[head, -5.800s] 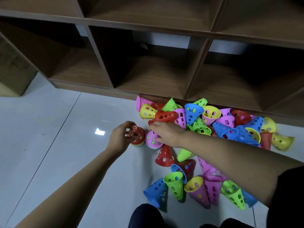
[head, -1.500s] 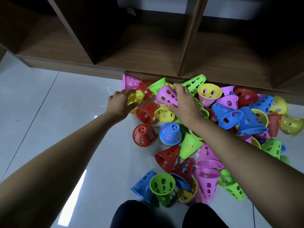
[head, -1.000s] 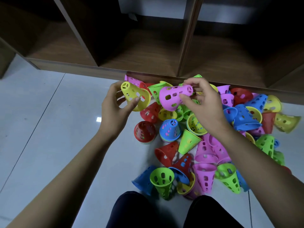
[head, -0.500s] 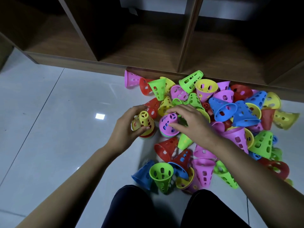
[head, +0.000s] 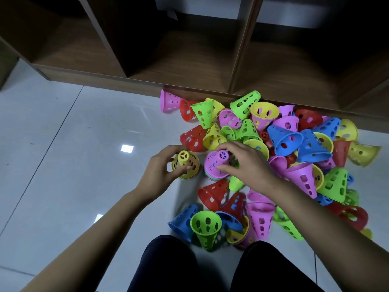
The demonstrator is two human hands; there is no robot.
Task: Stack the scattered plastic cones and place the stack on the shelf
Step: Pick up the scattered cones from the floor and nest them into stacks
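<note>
On the floor (head: pixel 63 144) right in front of the shelf (head: pixel 189 60), two short stacks stand side by side. The left hand (head: pixel 160 171) has its fingers and thumb curled round the yellow stack (head: pixel 185 164) (yellow cone on top, other colours peeking out at the rim). The right hand (head: pixel 246 165) is wrapped the same way round the pink stack (head: pixel 216 164), thumb low on the side and fingers over the top. Both stacks are upright on the tile, just beside each other, at the near-left edge of the pile (head: pixel 294 144).

Progress-wise I'd call it early days. Only a few cones look nested, while dozens lie loose, tipped every which way, from the shelf's foot down to the knees (head: pixel 168 266). Left to do, as I read it: nest the rest, probably merge the two stacks, then lift the lot onto the shelf, where no stack sits yet.
</note>
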